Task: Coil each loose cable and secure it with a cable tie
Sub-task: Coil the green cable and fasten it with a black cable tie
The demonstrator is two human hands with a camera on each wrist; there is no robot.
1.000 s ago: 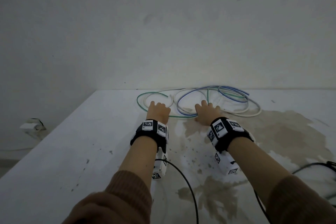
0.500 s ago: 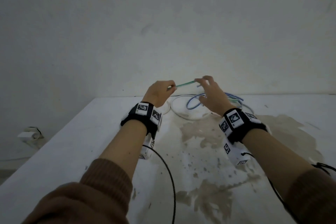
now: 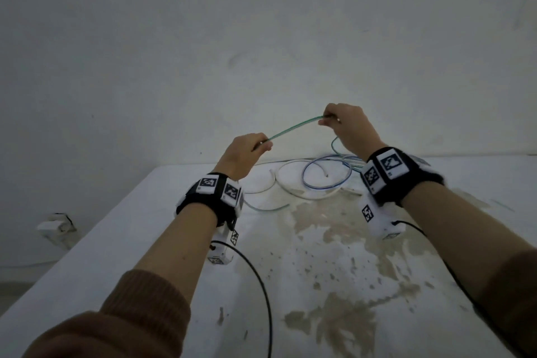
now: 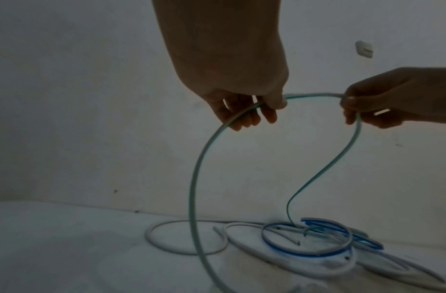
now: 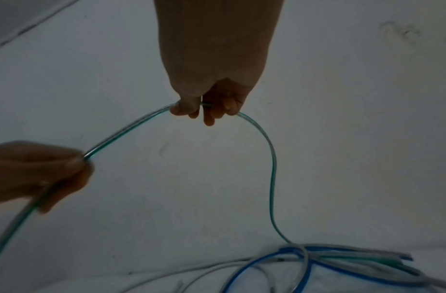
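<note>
Compared with a second ago, when both hands lay flat on the surface (image 3: 122,241) against the tangle, the green cable (image 3: 293,125) is now lifted clear and stretched in the air. On the left, the left hand (image 3: 242,155) is raised, its grip closed around the green cable between thumb and curled fingers; below it the cable drops in a wide arc whose tail rests on the surface just beside the left wrist. Between the hands, a short span is held taut and slopes upward to the right. On the right, the right hand (image 3: 347,125) is held higher than half a second ago, its grip pinched on the same cable, which then falls in a loose curve into the pile. There the white cable (image 3: 290,183) and the blue cable (image 3: 325,186) lie untouched on the surface, overlapping. One cable is thus judged to be singled out and the first loop about to be formed; no cable tie is seen in any view
</note>
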